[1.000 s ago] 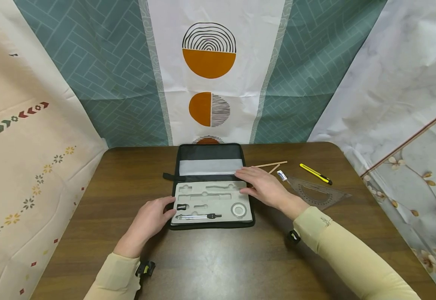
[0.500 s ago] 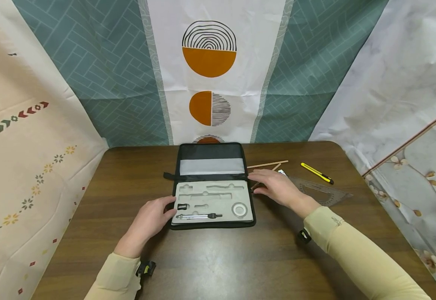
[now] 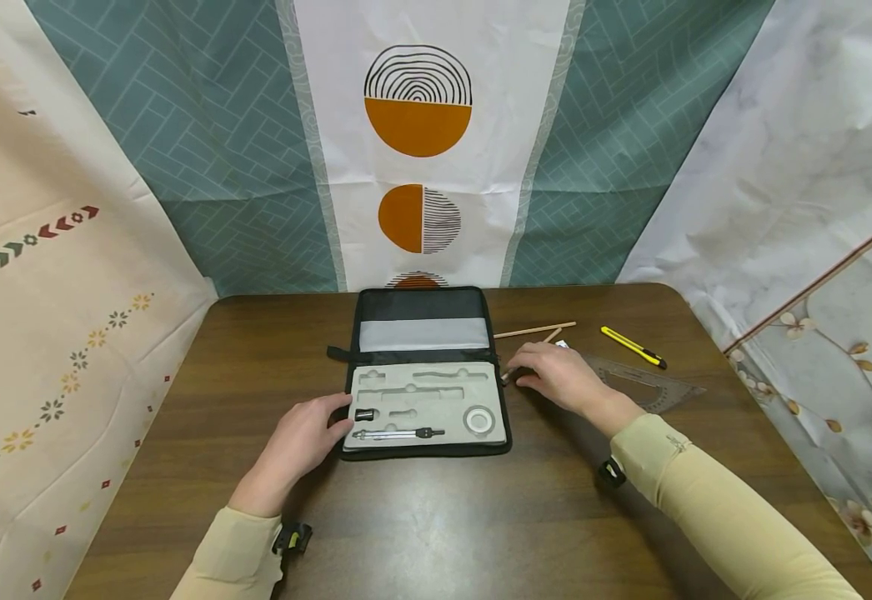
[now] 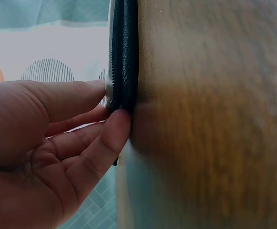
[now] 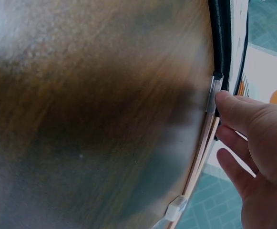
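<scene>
A black zip case [image 3: 417,454] lies unfolded, its grey moulded tray [image 3: 421,412] facing up. Seated in the tray are a compass [image 3: 398,433], a small black-and-silver piece [image 3: 364,414] and a round clear ring-shaped item [image 3: 478,420]. My left hand [image 3: 304,437] rests at the case's left edge; the left wrist view has the thumb tip on the tray rim and a fingertip against the zipper side. Right of the case, my right hand [image 3: 556,375] pinches the near end of a wooden pencil [image 5: 200,148] with a silvery, dark-tipped end. The palm hides much of the pencil in the head view.
A second wooden stick [image 3: 535,330] lies behind the right hand. Farther right are a yellow utility knife [image 3: 631,346] and a clear protractor triangle [image 3: 654,383]. A white eraser [image 5: 175,207] lies by the sticks. Patterned cloths hang around the wooden table [image 3: 421,533].
My right hand has left the case's right edge, moved right and lowered to the pencil's near end, its fingertips drawing together. The left hand has stayed in place.
</scene>
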Demonstrator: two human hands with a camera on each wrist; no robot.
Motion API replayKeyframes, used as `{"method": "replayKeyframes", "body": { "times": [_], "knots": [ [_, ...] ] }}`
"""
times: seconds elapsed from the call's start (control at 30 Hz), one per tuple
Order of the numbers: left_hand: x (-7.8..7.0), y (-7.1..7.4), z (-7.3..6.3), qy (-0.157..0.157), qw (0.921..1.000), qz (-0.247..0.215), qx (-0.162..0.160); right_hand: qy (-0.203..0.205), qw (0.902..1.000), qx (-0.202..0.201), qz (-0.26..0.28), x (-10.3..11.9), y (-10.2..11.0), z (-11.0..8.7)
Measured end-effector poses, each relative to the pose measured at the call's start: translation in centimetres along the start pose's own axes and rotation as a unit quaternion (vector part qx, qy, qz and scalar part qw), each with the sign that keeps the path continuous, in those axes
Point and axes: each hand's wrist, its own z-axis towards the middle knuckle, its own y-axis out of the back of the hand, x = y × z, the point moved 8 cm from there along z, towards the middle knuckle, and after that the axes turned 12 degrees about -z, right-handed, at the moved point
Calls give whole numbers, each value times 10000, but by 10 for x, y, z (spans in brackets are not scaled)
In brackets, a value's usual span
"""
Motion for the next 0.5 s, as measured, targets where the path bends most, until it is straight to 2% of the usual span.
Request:
{"method": "replayKeyframes", "body": {
  "times": [0.5],
  "knots": [
    [0,0,0,-24,10000,10,-15,155,9997,-68,-147,3,-4,2]
  ]
}}
